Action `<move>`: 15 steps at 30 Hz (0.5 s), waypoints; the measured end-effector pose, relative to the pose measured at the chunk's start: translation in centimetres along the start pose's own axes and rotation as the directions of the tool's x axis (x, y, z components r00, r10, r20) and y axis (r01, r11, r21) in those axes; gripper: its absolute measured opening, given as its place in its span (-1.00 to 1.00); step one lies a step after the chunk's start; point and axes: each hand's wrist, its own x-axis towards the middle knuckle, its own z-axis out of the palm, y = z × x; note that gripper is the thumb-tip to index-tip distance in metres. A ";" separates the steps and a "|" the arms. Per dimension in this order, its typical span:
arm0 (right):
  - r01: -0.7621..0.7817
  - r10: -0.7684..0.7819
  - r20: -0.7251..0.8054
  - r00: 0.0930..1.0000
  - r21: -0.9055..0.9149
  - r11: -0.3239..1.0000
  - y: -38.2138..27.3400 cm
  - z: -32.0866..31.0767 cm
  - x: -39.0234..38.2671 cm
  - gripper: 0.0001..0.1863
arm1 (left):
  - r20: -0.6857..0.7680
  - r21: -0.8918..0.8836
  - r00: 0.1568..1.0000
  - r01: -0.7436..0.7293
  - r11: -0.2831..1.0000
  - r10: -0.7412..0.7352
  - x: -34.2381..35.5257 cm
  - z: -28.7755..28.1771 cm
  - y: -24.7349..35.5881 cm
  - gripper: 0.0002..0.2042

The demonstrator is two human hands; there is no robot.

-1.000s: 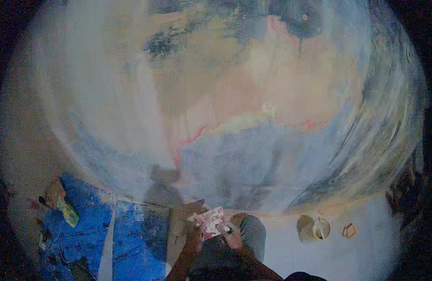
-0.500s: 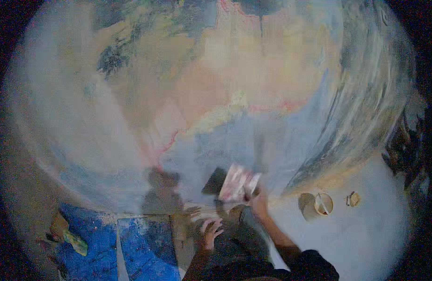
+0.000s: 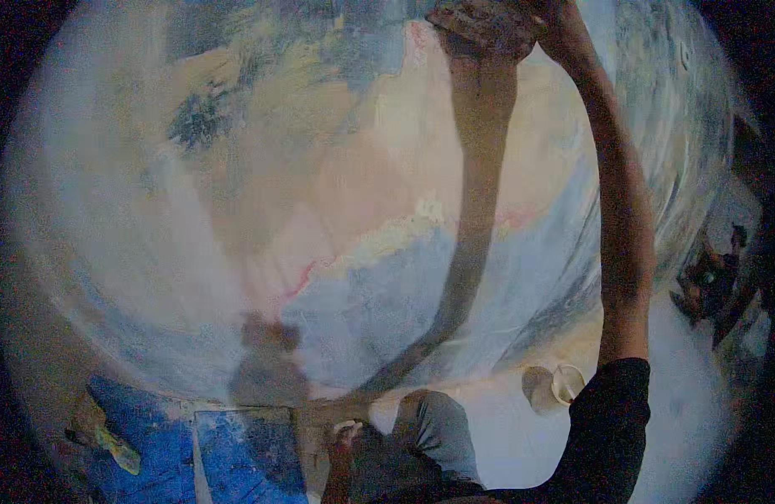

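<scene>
A large painted surface (image 3: 337, 185) in blues, creams, pinks and dark greens spreads before me. High up against it, my right hand (image 3: 555, 21) grips a paint-smeared pad (image 3: 486, 23), brownish in this light and cut off by the top edge. Whether it is a folded rag or a sponge I cannot make out. My right arm is stretched far upward and casts a long shadow down the painting. Low down by my lap, my left hand (image 3: 347, 431) has loosely bent fingers and holds nothing that I can see.
Blue paint-stained sheets (image 3: 152, 445) lie at the lower left, with a yellowish crumpled item (image 3: 118, 452) on them. A round pot (image 3: 567, 384) with a stick-like tool in it stands on the pale floor (image 3: 513, 445). Dark clutter (image 3: 711, 281) lies at the far right.
My right hand has risen with the pad from the painting's lower edge to the top of the view. My left hand has dropped lower and slightly left.
</scene>
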 end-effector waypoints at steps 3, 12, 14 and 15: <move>0.018 -0.011 0.047 0.999 -0.140 0.990 -0.8 0.9 0.4 -0.68 | -0.031 -0.063 0.986 0.160 0.985 -0.162 -1.1 -0.2 10.7 -0.80; 0.387 -0.372 0.107 0.922 -0.298 0.873 1.8 2.2 2.2 -0.68 | -0.047 -0.551 0.996 0.040 0.834 -0.079 -0.2 -1.4 8.7 -0.88; 0.108 -0.071 0.134 0.989 -0.293 0.950 0.9 2.1 1.9 -0.66 | -0.057 -0.529 0.996 0.029 0.848 -0.070 -0.6 -1.4 9.3 -0.88; 0.105 -0.069 0.132 0.989 -0.289 0.952 0.6 2.3 1.7 -0.66 | -0.064 -0.518 0.996 0.023 0.855 -0.065 -1.0 -1.3 9.7 -0.87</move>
